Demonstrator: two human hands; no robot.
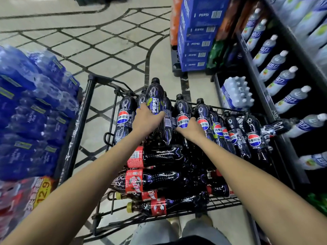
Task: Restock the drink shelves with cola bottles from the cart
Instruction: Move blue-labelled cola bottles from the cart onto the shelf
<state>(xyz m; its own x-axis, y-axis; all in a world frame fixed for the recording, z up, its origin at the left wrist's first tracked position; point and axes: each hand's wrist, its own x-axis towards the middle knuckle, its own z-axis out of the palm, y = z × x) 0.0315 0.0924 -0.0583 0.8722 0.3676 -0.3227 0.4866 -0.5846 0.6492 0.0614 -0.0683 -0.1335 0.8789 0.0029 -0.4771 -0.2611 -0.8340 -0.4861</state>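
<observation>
Black wire cart [223,203] at 6 o'clock carries the cola bottles [159,180]; left hand [146,120] wraps a raised Pepsi bottle [155,100] at the 12 o'clock end, right hand [192,129] grips its neighbour bottle [182,110] at 3 o'clock, shelves [261,98] further right.

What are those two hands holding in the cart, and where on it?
The left hand grips a Pepsi Zero Sugar bottle around its label; the right hand grips a neighbouring Pepsi bottle at its logo label.
</observation>
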